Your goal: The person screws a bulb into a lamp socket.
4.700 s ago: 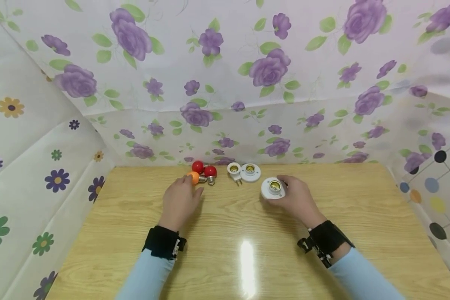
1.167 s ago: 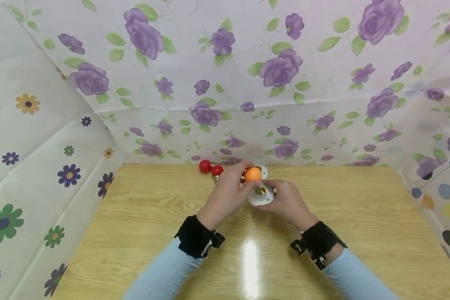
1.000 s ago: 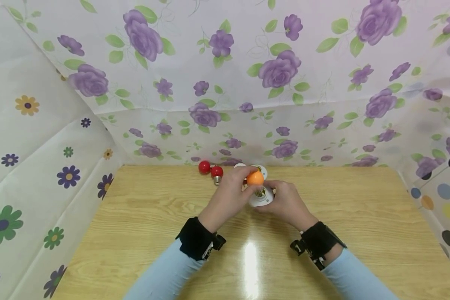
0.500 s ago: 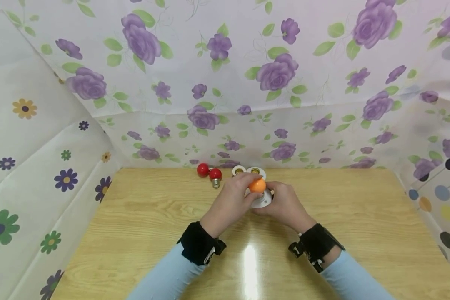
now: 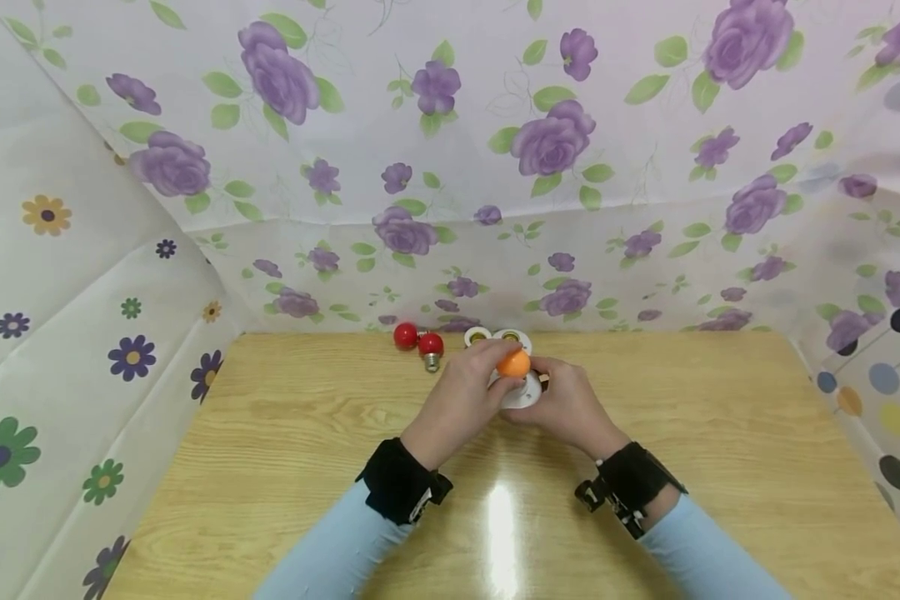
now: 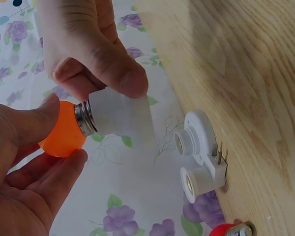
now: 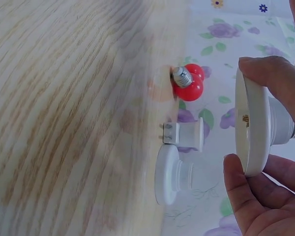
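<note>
My left hand (image 5: 461,400) pinches the round orange light bulb (image 6: 65,132) between thumb and fingers. The bulb's metal screw base (image 6: 85,118) sits at the mouth of a white round lamp holder (image 7: 258,125), with some threads showing outside it. My right hand (image 5: 573,408) grips that holder by the rim of its flat base, thumb on one side and fingers on the other. In the right wrist view the holder's underside faces the camera, raised off the table.
Two red bulbs (image 5: 431,344) lie at the back of the wooden table (image 5: 307,417). Beside them stand a white plug-in lamp socket (image 6: 201,181) and another round lamp holder (image 7: 169,174). A flowered cloth (image 5: 330,250) hangs right behind the table's back edge.
My left hand has carried the orange bulb from beside the red ones to the lamp holder, which my right hand brought leftward. Lately the bulb has moved down into the holder's mouth.
</note>
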`<state>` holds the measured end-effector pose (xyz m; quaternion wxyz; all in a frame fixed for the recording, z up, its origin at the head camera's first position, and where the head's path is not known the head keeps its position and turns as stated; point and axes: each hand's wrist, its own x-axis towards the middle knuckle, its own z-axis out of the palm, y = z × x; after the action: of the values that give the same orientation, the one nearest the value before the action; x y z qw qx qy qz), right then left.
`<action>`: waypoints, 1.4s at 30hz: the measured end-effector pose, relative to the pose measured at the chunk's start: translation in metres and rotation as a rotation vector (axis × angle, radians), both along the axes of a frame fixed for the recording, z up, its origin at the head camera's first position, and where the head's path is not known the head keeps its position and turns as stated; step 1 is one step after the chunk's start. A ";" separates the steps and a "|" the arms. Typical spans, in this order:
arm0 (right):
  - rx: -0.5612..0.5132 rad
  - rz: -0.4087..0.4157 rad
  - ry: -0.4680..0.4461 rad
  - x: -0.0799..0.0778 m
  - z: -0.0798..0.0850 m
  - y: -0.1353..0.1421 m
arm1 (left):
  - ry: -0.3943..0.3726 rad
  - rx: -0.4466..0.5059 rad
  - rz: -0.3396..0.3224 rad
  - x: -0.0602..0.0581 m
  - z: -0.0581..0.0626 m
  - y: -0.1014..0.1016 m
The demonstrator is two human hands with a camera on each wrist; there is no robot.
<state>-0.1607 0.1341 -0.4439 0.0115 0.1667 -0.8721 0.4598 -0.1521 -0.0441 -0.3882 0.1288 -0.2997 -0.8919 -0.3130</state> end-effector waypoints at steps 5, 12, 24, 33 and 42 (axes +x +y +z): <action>-0.013 -0.006 -0.018 -0.001 0.000 0.000 | 0.024 0.013 -0.002 0.000 -0.001 0.001; -0.010 -0.014 -0.009 -0.001 0.002 0.000 | 0.056 0.043 -0.002 0.000 -0.003 0.001; -0.045 -0.022 -0.004 -0.001 0.000 -0.003 | 0.017 0.133 -0.018 -0.004 -0.005 -0.004; -0.061 -0.007 0.063 -0.005 -0.006 0.000 | -0.157 0.245 -0.061 -0.006 -0.004 -0.007; -0.102 -0.004 0.088 -0.007 -0.009 0.002 | -0.229 0.303 -0.075 -0.007 -0.003 -0.007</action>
<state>-0.1674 0.1357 -0.4527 0.0595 0.1842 -0.8465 0.4960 -0.1587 -0.0511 -0.3912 0.0585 -0.2723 -0.8318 -0.4801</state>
